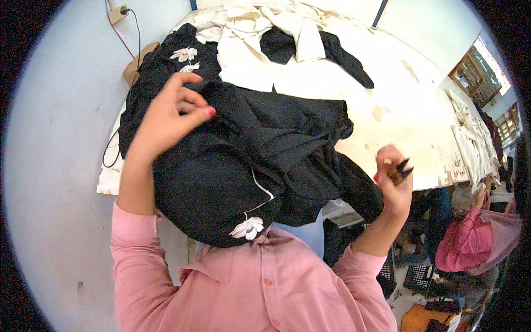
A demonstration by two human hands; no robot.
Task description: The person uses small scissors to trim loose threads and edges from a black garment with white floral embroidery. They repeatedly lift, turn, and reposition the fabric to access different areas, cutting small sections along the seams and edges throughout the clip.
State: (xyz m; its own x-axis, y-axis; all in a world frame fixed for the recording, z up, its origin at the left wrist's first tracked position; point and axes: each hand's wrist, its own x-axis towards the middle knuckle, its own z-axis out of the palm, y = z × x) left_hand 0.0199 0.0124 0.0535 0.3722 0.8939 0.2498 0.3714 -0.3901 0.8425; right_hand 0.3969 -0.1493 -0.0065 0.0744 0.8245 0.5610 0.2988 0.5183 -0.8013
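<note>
A black garment [265, 127] lies bunched over the near edge of the table and against my front. A white flower [247, 228] with a thin white line above it decorates its lower part. My left hand [174, 113] is over the garment's left side, fingers curved and apart, the thumb clear of the index finger. Nothing shows between them. To the right, away from the cloth, my right hand [394, 180] is closed around small dark thread snips [405, 167], their two points sticking out past the fingers. The fist hides the rest of the snips.
More black cloth with white flowers [185, 54] lies at the table's far left. White garments [249, 27] and a black sleeve [348, 61] spread across the stained pale table [398, 105]. A person in pink [470, 238] works at right, near black crates [417, 278].
</note>
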